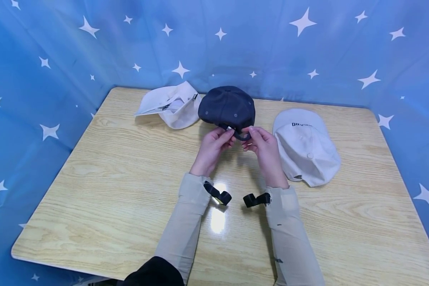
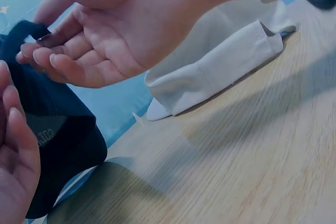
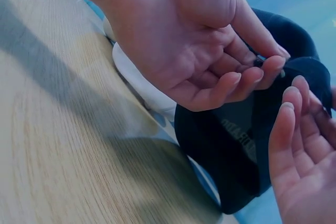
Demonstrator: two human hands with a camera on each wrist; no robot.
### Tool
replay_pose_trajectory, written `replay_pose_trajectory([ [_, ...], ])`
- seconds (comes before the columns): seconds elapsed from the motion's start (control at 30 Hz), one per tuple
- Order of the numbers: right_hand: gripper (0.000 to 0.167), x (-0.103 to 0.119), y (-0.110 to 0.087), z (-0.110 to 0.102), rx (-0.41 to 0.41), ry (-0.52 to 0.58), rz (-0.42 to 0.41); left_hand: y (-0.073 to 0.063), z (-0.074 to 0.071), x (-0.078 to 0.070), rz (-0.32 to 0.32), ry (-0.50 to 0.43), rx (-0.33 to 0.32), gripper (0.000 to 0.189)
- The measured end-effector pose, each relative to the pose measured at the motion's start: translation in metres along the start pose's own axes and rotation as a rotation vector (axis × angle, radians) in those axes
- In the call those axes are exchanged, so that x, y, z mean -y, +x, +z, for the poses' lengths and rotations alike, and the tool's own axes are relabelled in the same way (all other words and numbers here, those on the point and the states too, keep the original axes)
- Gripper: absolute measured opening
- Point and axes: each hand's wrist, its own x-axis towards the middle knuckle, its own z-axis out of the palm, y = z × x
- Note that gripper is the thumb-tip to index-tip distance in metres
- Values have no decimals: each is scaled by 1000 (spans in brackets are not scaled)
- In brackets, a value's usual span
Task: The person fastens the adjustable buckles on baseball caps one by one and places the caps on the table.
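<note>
A dark navy baseball cap point(image 1: 227, 105) stands near the back of the table, its rear opening and adjuster strap point(image 1: 241, 137) toward me. My left hand point(image 1: 214, 146) pinches the strap beside a small shiny buckle point(image 1: 230, 128). Thumb and fingers of my right hand point(image 1: 266, 149) pinch the other side of the strap. In the left wrist view, the right hand point(image 2: 115, 24) grips a dark strap piece above the cap point(image 2: 63, 129). From the right wrist, the left hand point(image 3: 184, 40) shows at the buckle, partly hiding the cap point(image 3: 226, 140).
A white cap point(image 1: 184, 115) lies tilted on its side at the back left. Another white cap point(image 1: 305, 145), with dark lettering on its front, lies right of my right hand. Behind the wooden table point(image 1: 103, 190) hangs a blue curtain point(image 1: 214, 47) with white stars.
</note>
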Motion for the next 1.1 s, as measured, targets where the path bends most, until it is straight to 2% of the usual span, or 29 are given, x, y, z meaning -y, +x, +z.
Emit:
replay_pose_trajectory([
  [0.3, 30, 0, 0, 2, -18, 2, 6, -1, 1, -2, 72, 162, -26, 29],
  [0.4, 27, 1, 0, 2, -19, 1, 2, -3, 2, -4, 88, 190, -30, 31],
  [0.6, 27, 2, -1, 2, -24, 8, -9, -3, 3, -4, 82, 147, -38, 28],
  [0.87, 27, 4, -2, 3, -23, 20, -16, -2, 5, -1, 99, 67, -92, 19],
  [1.0, 25, 7, -3, 5, -49, -77, -12, -3, 6, -2, 151, 82, -102, 19],
  [1.1, 28, 12, -4, 10, -94, -239, -4, -4, 6, -5, 185, 123, -85, 22],
])
